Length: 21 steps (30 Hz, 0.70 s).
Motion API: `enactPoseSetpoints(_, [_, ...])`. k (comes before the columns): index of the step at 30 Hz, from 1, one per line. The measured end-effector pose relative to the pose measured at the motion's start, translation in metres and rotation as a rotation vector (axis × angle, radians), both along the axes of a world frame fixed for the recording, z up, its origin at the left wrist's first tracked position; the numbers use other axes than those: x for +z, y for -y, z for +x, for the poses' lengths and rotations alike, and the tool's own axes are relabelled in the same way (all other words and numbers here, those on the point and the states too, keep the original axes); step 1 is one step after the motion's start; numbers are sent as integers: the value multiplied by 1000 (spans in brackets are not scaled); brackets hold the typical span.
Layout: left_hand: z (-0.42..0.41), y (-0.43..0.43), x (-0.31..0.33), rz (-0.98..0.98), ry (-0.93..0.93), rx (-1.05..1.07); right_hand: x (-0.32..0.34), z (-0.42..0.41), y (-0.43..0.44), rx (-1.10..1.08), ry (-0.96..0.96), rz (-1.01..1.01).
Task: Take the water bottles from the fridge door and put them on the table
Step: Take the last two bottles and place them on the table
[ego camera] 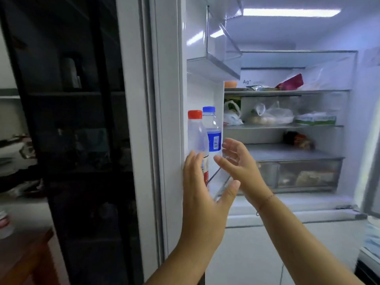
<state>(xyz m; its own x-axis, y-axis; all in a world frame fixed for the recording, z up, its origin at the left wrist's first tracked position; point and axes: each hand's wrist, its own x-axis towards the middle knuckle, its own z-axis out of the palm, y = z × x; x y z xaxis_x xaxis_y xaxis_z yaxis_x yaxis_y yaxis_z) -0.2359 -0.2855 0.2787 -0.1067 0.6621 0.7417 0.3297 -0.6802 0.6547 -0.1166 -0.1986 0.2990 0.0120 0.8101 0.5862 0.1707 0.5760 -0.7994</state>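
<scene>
Two clear water bottles stand side by side in the fridge door's lower rack (pixel 221 182). The nearer bottle (pixel 196 134) has a red cap; the one behind it (pixel 212 130) has a blue cap and blue label. My left hand (pixel 202 194) is open, fingers spread, just in front of the red-capped bottle's lower half, hiding it. My right hand (pixel 238 161) is open too, palm turned left, beside the blue-capped bottle's lower part. Neither hand grips a bottle.
The open fridge interior (pixel 287 124) holds bagged food on glass shelves and a drawer below. An upper door bin (pixel 218 56) hangs above the bottles. A dark glass cabinet (pixel 78 130) stands left, with a wooden table corner (pixel 26 258) at bottom left.
</scene>
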Motion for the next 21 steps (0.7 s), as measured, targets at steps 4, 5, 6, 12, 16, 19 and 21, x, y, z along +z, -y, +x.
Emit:
enactPoseSetpoints(4, [22, -6, 5, -70, 69, 121, 3, 10, -25, 89, 64, -5])
enactPoseSetpoints(5, [27, -9, 5, -79, 79, 154, 3, 12, -29, 110, 70, -5])
enactPoseSetpoints(6, [32, -11, 5, -91, 82, 186, 3, 13, -34, 128, 75, -7])
enactPoseSetpoints(12, [51, -26, 6, -175, 58, 348, 3, 13, -52, 225, 93, -29])
enactPoseSetpoints(16, [52, -35, 9, -203, 36, 401, 5, 9, -57, 240, 60, -28])
enactPoseSetpoints(19, [52, -40, 11, -198, 33, 427, 7, 9, -60, 249, 54, -37])
enactPoseSetpoints(21, [52, -47, 14, -192, 49, 449, 7, 9, -63, 254, 59, -40])
